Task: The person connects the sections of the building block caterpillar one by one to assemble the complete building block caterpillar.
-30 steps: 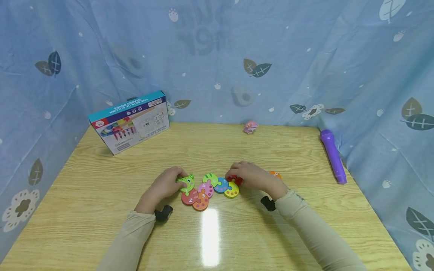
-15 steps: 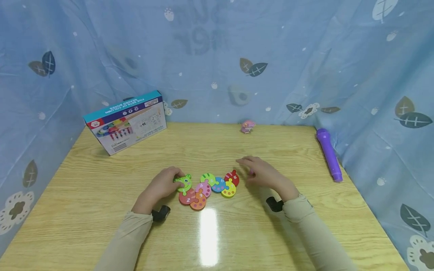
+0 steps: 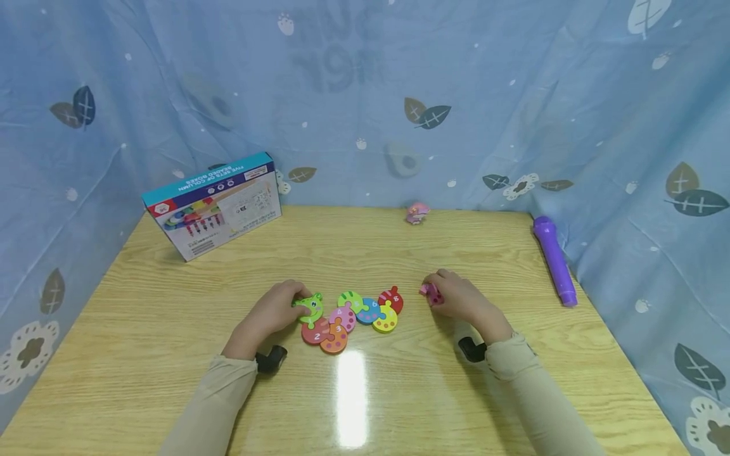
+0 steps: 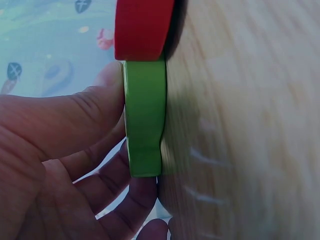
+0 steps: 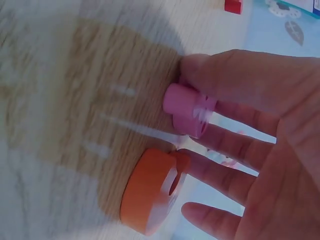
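My left hand [image 3: 276,312] holds the green animal-head puzzle piece [image 3: 310,308] at the left end of a winding numbered chain. In the left wrist view its thumb presses one face of the green piece [image 4: 145,117], fingers behind. The chain runs through pieces such as orange [image 3: 334,337], blue [image 3: 369,311] and yellow [image 3: 386,319], ending at a red piece [image 3: 391,299]. To the right of that end, my right hand [image 3: 464,301] pinches a pink spotted puzzle piece [image 3: 435,295], apart from the chain. An orange piece [image 5: 150,192] lies near its fingers in the right wrist view.
A toy box [image 3: 217,209] stands at the back left of the wooden table [image 3: 353,250]. A small pink toy [image 3: 417,213] sits at the back edge. Far right lies a purple microphone-shaped toy [image 3: 555,261]. Patterned blue cloth [image 3: 342,126] hangs around the table.
My right hand has left the red piece at the chain's end, moved right, and now pinches the pink piece. The left hand stays on the green head. The view has shifted slightly.
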{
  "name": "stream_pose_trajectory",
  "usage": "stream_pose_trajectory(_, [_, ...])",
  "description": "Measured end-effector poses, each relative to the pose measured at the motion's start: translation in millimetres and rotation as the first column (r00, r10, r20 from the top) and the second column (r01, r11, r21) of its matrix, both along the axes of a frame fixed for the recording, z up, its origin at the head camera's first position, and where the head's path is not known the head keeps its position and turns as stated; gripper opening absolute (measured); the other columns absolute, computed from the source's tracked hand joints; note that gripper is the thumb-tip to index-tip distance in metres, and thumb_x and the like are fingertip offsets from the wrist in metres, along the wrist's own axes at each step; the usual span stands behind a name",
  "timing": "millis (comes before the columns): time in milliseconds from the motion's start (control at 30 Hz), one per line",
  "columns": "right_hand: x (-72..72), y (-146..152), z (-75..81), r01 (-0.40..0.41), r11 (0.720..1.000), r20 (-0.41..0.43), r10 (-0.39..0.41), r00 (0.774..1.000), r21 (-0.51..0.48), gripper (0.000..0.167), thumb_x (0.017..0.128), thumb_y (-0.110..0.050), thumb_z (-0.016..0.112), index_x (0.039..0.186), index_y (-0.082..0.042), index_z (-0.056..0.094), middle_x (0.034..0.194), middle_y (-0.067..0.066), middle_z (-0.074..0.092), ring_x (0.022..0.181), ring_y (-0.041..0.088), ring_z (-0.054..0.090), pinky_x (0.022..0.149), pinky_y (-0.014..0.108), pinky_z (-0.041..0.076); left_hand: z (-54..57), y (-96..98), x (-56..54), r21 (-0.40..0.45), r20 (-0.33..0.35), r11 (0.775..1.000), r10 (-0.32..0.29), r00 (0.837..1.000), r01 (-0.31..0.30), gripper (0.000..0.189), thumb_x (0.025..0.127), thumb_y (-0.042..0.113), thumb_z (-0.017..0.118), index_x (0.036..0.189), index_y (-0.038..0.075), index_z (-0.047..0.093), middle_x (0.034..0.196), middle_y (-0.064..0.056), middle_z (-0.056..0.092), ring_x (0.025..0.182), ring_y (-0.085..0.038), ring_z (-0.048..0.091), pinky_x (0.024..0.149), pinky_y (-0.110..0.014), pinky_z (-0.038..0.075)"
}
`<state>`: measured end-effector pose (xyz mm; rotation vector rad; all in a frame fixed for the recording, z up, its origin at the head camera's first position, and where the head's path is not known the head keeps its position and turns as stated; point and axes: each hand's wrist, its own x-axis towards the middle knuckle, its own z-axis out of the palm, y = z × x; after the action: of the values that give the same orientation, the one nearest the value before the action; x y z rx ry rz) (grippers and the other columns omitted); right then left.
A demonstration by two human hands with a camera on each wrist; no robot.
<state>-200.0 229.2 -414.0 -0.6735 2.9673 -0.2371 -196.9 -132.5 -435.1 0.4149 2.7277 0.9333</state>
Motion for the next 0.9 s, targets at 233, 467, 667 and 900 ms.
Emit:
stream_pose_trajectory(233, [-5.7,-5.0,-0.9,-0.045,0.999,-0.092,0.044,0.995,-0.009,0.025,0.079,-0.01,0.064,0.104,-0.005,0.062,0.087,0.006,0.055,0.068,0.017,0.048,0.057,0.032,0.043,-2.3,-0.7,-0.9,0.003,-0.008,1.0,-0.002,1.0,0.002,0.023,0.082,0.012,0.069,0.103,0.006,0.064,0.103,-0.006,0.059,0.1,-0.024,0.055,0.091,-0.042,0.043])
stream_pose_trajectory(467, [-16.9,-25.2,4.1,-0.086,0.996,-0.118,0.085,0.989,-0.007,0.03,0.08,-0.014,0.067,0.109,-0.007,0.062,0.091,0.006,0.056,0.072,0.018,0.05,0.061,0.034,0.046,-0.4,-1.8,-1.8,-0.004,-0.006,1.0,-0.001,1.0,0.001,0.023,0.082,0.012,0.069,0.103,0.006,0.064,0.102,-0.007,0.059,0.099,-0.024,0.055,0.09,-0.042,0.044])
stream_pose_trajectory(667, [-22.8,-43.8,5.4,-0.176,0.984,-0.116,0.172,0.978,-0.03,0.033,0.082,-0.012,0.066,0.115,-0.009,0.062,0.1,0.008,0.059,0.085,0.021,0.057,0.072,0.037,0.05,1.7,-0.9,-1.6,-0.001,0.001,1.0,0.001,1.0,-0.001,0.023,0.082,0.012,0.069,0.103,0.005,0.064,0.101,-0.007,0.059,0.099,-0.024,0.055,0.09,-0.042,0.044])
stream_pose_trajectory(900, [-21.1,-53.9,8.1,-0.2,0.98,-0.044,0.199,0.979,-0.015,0.034,0.085,-0.009,0.064,0.119,-0.013,0.061,0.109,0.008,0.058,0.1,0.025,0.055,0.083,0.048,0.046,-1.8,0.7,-2.0,0.0,0.007,1.0,0.008,1.0,-0.008,0.022,0.081,0.013,0.069,0.102,0.007,0.065,0.1,-0.005,0.059,0.098,-0.023,0.055,0.09,-0.041,0.044])
